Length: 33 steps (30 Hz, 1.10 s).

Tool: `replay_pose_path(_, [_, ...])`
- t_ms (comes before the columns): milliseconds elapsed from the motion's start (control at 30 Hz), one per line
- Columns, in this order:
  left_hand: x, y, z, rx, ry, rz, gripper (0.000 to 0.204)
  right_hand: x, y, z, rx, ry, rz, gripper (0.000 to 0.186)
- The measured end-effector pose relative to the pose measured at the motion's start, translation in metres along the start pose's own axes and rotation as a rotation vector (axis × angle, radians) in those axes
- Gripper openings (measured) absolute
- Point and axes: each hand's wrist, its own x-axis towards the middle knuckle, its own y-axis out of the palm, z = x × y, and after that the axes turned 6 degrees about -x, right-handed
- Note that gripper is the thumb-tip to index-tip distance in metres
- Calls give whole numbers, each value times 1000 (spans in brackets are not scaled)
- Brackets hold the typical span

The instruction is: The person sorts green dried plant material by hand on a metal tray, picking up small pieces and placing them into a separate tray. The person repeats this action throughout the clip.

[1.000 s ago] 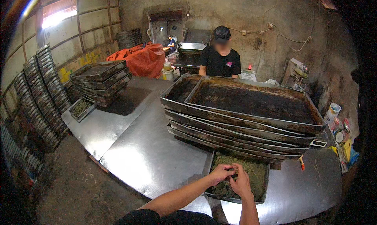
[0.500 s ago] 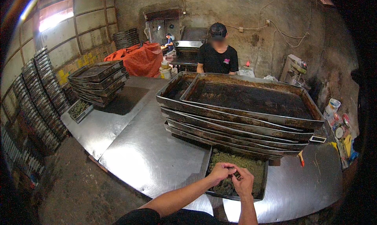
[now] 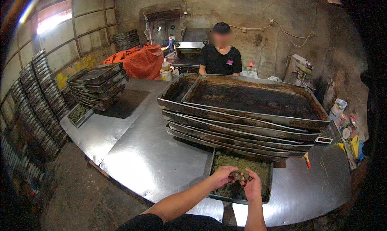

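Note:
A shallow metal pan [image 3: 270, 182] of greenish, crumbly stuff [image 3: 258, 166] sits on the table's near side, partly under a stack of trays. Above it, my left hand [image 3: 225, 177] and my right hand [image 3: 253, 186] face each other with bent fingers, their tips close together. A dark patch shows at the left fingertips; whether it is a lump of the crumbly stuff or shadow, I cannot tell. The right thumb stands up a little apart from its curled fingers. What lies between the hands is too small to make out.
A tall stack of blackened baking trays [image 3: 242, 117] stands just beyond the pan. Right of it lie a red-tipped brush [image 3: 307, 160] and a small display box [image 3: 323, 140]. Another tray stack [image 3: 98, 83] and a smaller pan [image 3: 84, 119] are far left. A person [image 3: 221, 55] stands across.
My hands have parted slightly; the fingers touched before and now show a small gap. The whole view has shifted a little. The person opposite has raised their head.

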Motion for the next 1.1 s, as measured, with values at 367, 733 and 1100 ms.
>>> replay_pose_path(367, [6,10,-4,81,50,-271,59,14,-6,-4,-284,-155,-179,45])
replay_pose_path(733, [0,-21,-3,124,-18,-169,42,-4,-2,2,-528,-247,-112,30])
replay_pose_path(1100, [-34,-32,-20,-60,-162,-14,63,14,-27,-21,-847,-255,-79,40])
